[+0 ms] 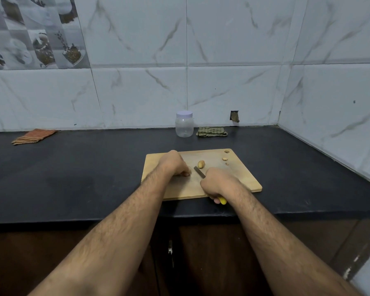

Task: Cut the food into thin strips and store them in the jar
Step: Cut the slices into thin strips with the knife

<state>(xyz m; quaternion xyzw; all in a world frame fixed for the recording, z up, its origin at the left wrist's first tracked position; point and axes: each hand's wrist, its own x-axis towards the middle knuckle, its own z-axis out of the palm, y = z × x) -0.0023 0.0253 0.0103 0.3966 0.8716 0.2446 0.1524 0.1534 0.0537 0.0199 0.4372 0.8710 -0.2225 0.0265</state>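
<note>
A wooden cutting board lies on the black counter. A yellowish chunk of food sits near the board's middle. My right hand grips a yellow-handled knife, its blade pointing toward that chunk. My left hand rests curled on the board's left part, fingertips down on something small that I cannot make out. A few small offcuts lie near the board's far right corner. A clear plastic jar with a pale lid on stands behind the board by the wall.
A folded green checked cloth lies right of the jar. An orange striped cloth lies at the far left of the counter. Tiled walls close the back and right side. Dark cabinet doors are below the counter edge.
</note>
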